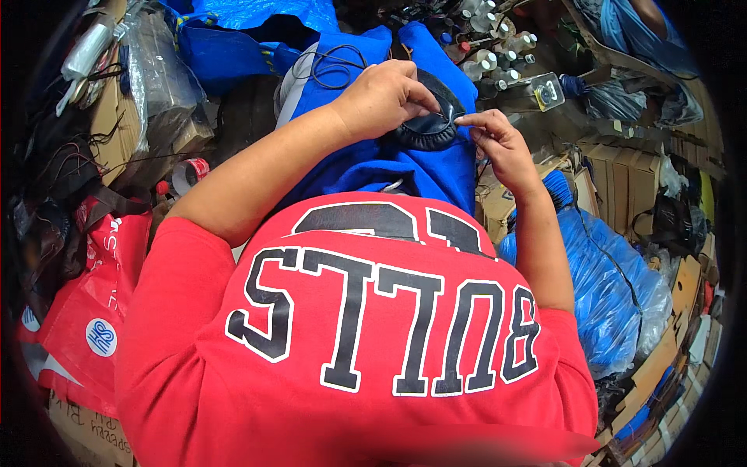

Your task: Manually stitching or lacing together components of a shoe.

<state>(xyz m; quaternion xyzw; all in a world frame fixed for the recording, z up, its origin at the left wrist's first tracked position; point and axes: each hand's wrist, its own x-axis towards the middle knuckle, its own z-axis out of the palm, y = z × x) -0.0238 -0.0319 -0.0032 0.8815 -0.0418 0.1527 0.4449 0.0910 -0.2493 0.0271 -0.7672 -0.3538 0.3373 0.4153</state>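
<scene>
A black headphone (pixel 426 138) with a round, wrinkled ear pad lies on my lap, over blue trousers (pixel 362 167). My left hand (pixel 387 100) reaches over it from the left, its thumb and finger pinched at the pad's upper edge. From the right, my right hand (pixel 499 140) meets it there, index finger stretched to the rim and the other fingers curled. The fingertips of both hands nearly touch. A small pale glint shows between them, too small to name. Beside my left wrist, a thin black cord (pixel 331 66) loops over the trousers.
Beyond my knees at the left lies a blue bag (pixel 226 50). Several clear bottles (pixel 498 50) stand at the far right. A blue plastic-wrapped bundle (pixel 595 272) and cardboard boxes (pixel 615 183) are close on my right; a red bag (pixel 101 288) is on my left.
</scene>
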